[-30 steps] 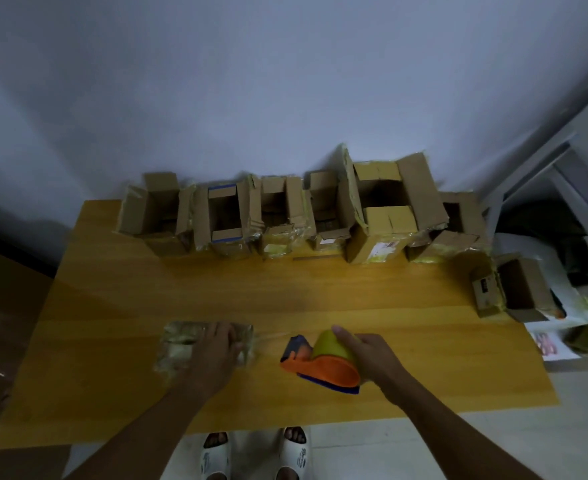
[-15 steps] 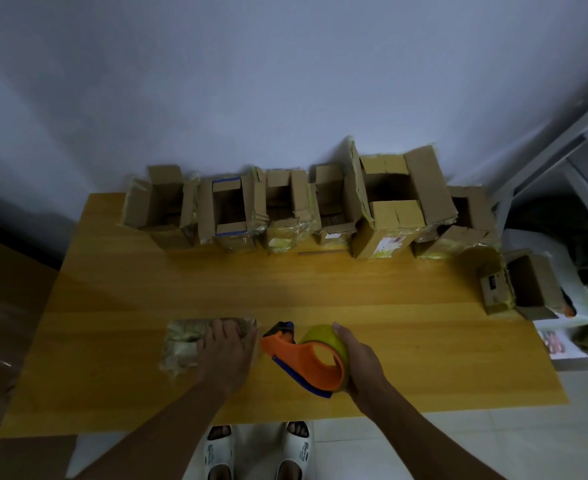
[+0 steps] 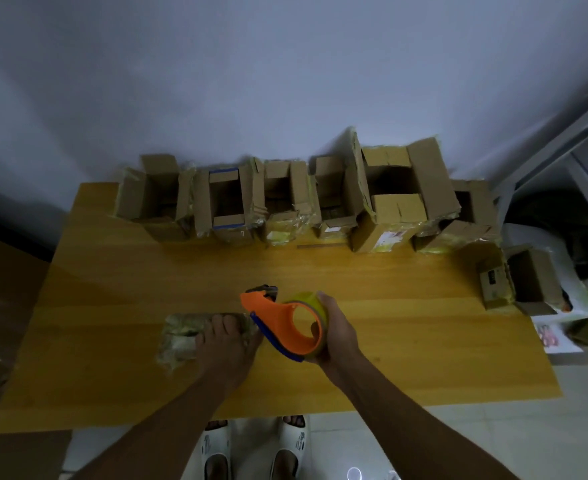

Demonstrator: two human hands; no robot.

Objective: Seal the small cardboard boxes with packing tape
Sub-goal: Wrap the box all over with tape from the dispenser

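Observation:
A small closed box wrapped in shiny tape (image 3: 181, 336) lies on the wooden table (image 3: 406, 327) near its front. My left hand (image 3: 228, 344) rests flat on the box's right part, fingers straight. My right hand (image 3: 335, 336) grips an orange tape dispenser (image 3: 287, 322) with a yellowish tape roll (image 3: 308, 301), tilted up just right of the box, its cutter end pointing up and left. Several open cardboard boxes (image 3: 394, 197) stand in a row along the table's far edge.
One more open box (image 3: 524, 280) lies on its side at the table's right edge. Papers and clutter (image 3: 559, 336) sit to the right of the table. A brown board (image 3: 5, 306) stands at the left. My sandalled feet (image 3: 254, 448) show below the front edge.
My right hand has lifted and tipped the dispenser upright, moving it left toward the box. My left hand stays pressed on the taped box.

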